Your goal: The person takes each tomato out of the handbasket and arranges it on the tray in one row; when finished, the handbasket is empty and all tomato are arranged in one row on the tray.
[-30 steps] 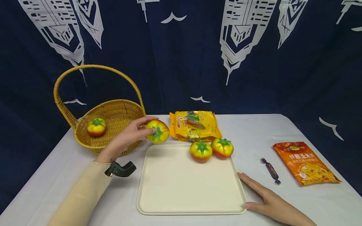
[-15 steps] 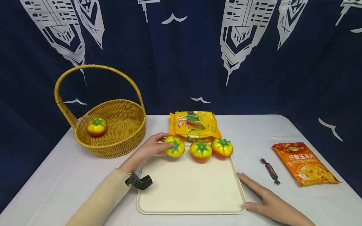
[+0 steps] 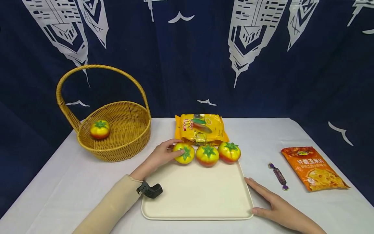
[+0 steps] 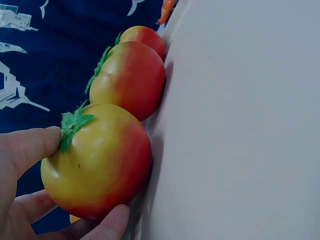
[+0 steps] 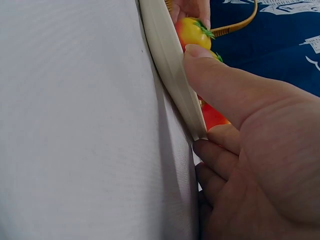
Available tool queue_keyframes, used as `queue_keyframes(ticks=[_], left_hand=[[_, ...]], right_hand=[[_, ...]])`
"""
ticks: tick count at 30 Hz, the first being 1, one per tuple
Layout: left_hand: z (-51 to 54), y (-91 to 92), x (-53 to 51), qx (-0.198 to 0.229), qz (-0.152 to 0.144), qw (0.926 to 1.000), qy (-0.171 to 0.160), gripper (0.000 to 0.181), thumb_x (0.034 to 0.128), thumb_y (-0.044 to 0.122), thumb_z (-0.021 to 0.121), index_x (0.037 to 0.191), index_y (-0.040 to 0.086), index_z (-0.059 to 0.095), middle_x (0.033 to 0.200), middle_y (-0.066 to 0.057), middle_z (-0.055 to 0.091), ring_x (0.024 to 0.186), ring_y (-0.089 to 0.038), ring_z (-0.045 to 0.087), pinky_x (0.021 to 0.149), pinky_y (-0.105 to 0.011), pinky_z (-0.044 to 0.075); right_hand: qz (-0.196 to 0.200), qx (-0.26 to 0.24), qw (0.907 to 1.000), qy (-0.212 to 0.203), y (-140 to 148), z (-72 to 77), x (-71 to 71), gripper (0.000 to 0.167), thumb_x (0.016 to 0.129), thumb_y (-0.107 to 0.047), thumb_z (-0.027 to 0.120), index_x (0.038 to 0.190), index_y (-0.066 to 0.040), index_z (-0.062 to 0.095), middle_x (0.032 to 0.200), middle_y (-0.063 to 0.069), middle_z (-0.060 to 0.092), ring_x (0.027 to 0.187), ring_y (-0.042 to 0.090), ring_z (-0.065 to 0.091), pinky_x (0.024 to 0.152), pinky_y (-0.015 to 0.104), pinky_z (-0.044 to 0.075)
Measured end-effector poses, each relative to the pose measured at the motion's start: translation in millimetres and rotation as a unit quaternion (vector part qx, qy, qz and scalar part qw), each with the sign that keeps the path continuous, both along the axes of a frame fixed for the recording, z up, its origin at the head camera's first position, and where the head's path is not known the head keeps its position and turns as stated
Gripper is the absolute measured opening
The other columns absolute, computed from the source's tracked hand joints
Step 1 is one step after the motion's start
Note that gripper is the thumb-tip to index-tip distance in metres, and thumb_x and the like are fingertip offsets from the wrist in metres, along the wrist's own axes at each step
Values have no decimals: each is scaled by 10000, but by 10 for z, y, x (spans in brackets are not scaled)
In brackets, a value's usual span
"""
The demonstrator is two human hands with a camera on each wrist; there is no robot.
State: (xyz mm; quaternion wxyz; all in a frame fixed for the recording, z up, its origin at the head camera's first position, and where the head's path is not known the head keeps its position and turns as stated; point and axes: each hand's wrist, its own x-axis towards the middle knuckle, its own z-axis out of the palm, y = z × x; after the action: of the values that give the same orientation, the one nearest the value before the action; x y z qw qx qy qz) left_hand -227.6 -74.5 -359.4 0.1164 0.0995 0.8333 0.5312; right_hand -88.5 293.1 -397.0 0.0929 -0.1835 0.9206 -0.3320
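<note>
Setting the held fruit down gently looks like the step in hand. The left hand (image 3: 163,154) pinches a glossy yellow-and-red, round, tomato-like fruit with a green leafy cap (image 3: 188,158) between thumb and fingers, the thumb lying against the cap. That fruit is at the far left part of a cream, shallow, rectangular tray (image 3: 198,195), just beside the first of two matching fruits, the middle one (image 3: 207,159) and the right-hand one (image 3: 230,154). I cannot tell whether it touches its neighbour or bears fully on the tray. It would be best to feel it seated before spreading the fingers, then lift straight away, since so round a thing could roll or nudge the row. The right hand (image 3: 274,206) has thumb and forefinger spread against the tray's right edge; light, even pressure there should keep the tray from sliding.

The worktop (image 3: 58,188) wears a white cloth. Behind the row lies a bright yellow plastic packet (image 3: 204,128); to the left stands a tan woven basket with a tall hooped handle (image 3: 122,154), another such fruit (image 3: 100,130) inside. Off to the right lie a purple twist-wrapped candy (image 3: 279,177) and an orange snack bag (image 3: 317,169). A navy curtain with white printed buildings (image 3: 190,65) closes off the back.
</note>
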Motion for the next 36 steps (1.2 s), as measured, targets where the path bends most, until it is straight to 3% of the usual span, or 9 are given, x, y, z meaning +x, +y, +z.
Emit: queue_keyframes(ticks=[5, 10, 18, 25, 32, 36], left_hand=[[-40, 9, -23, 0, 50, 10000, -23, 498, 866, 296, 683, 1300, 110, 528, 1106, -98, 554, 950, -227, 547, 692, -305, 519], [-39, 1, -35, -127, 83, 9999, 44, 557, 855, 316, 694, 1323, 87, 499, 1107, -94, 574, 939, -211, 560, 696, -292, 508], [-45, -33, -55, -456, 180, 9986, 175, 605, 830, 347, 716, 1341, 116, 489, 1078, -80, 573, 943, -211, 541, 748, -322, 483], [-95, -28, -64, -592, -9, 9978, 304, 614, 823, 371, 718, 1348, 146, 490, 1045, -77, 575, 944, -209, 533, 767, -328, 478], [23, -159, -38, -637, -103, 9974, 329, 525, 826, 317, 727, 1286, 128, 558, 1087, -82, 616, 963, -200, 586, 753, -317, 507], [129, -315, -12, -436, -523, 9972, 293, 526, 863, 269, 692, 1312, 56, 521, 1132, -131, 605, 1000, -242, 596, 783, -333, 509]], right_hand=[[18, 58, 9999, 81, -4, 1, -15, 777, 839, -462, 640, 1488, -262, 262, 1476, 140, 303, 1316, 112, 253, 933, 130, 250], [6, 186, 9998, 115, -14, 18, -29, 782, 842, -464, 636, 1492, -260, 251, 1474, 146, 302, 1286, 363, 301, 940, 178, 291], [0, 219, 9995, 215, -21, 12, -34, 783, 835, -471, 640, 1488, -260, 263, 1469, 135, 317, 1298, 283, 303, 946, 198, 308], [-38, -11, 10000, -75, -6, -26, -15, 787, 834, -467, 641, 1489, -251, 263, 1478, 146, 295, 1282, -28, 208, 926, 110, 239], [-18, 53, 10000, 44, -6, -31, -28, 781, 836, -467, 639, 1488, -263, 262, 1477, 132, 304, 1292, 8, 225, 926, 110, 239], [-8, -32, 10000, 43, 4, -41, -22, 783, 835, -458, 644, 1488, -252, 265, 1474, 148, 303, 1252, -101, 178, 919, 86, 217]])
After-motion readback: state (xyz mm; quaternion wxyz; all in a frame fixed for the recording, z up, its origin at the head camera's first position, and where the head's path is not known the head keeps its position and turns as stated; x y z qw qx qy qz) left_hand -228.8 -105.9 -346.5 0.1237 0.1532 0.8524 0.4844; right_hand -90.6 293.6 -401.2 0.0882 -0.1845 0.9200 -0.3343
